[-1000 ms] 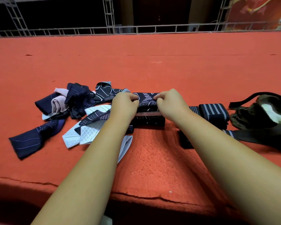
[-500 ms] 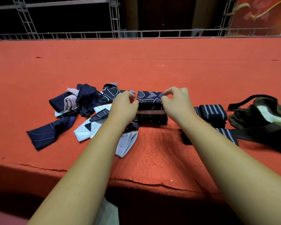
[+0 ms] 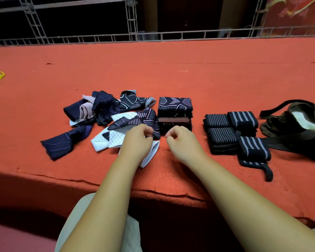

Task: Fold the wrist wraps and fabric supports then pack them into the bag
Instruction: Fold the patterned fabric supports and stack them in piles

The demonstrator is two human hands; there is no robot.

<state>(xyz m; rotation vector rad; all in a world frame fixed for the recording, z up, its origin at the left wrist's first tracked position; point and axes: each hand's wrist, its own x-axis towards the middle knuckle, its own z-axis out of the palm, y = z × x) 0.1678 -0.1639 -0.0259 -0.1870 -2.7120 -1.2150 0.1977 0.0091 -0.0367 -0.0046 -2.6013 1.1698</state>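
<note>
Four rolled wraps (image 3: 224, 136) beside olive bag (image 3: 298, 128)

Folded stack (image 3: 175, 110): dark navy patterned supports, piled squarely, one pinkish layer seen near the middle.
Loose supports (image 3: 113, 113): navy, white and pale pink pieces, crumpled and overlapped, heaped just left of the stack.
Wrist wraps (image 3: 233, 131): four black rolls striped in grey, grouped right of the stack; a strap tail is trailed from the nearest.
Bag (image 3: 295, 124): olive green, slumped open at far right, pale lining shown.
</note>
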